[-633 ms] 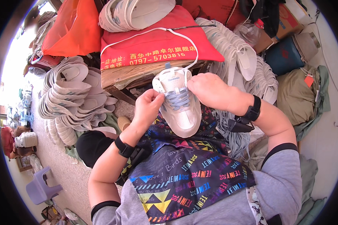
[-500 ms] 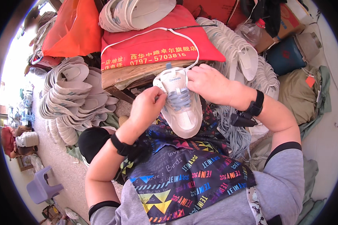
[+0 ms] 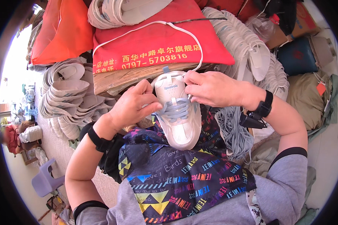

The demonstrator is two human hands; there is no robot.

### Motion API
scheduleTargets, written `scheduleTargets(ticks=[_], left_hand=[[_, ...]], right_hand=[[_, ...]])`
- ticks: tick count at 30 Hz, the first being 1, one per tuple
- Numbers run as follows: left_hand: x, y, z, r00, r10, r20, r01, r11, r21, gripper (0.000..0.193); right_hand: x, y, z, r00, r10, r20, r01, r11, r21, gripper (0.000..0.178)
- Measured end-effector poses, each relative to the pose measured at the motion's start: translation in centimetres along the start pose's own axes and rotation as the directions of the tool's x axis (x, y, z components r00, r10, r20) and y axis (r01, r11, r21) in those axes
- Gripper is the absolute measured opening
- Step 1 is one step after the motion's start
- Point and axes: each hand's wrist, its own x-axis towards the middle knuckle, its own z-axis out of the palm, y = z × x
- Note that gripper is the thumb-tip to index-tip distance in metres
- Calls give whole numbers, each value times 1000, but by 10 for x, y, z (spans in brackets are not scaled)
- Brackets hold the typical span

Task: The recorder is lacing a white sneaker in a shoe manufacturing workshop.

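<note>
I see the white shoe at centre, toe toward six o'clock, blue lace crossing its front. At its ten, the left hand curls its fingers; at its two, the right hand draws its fingers narrow. Whether either grips lace, I can't tell. I'd steady the shoe and draw crossings flat and even. Lace ends are hidden; toward twelve, a white cord disappears near the right knuckles.
</note>
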Motion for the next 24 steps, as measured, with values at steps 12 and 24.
scheduleTargets(ticks=[12, 24], left_hand=[[-10, 6, 30, 939, -317, -135, 226, 863, -452, 10], [12, 34, 40, 925, -118, -361, -12, 941, -339, 11]], right_hand=[[-4, -2, -1, 968, 251, 20, -247, 935, 255, 23], [30, -46, 13, 727, 582, -364, -236, 711, 663, 9]])
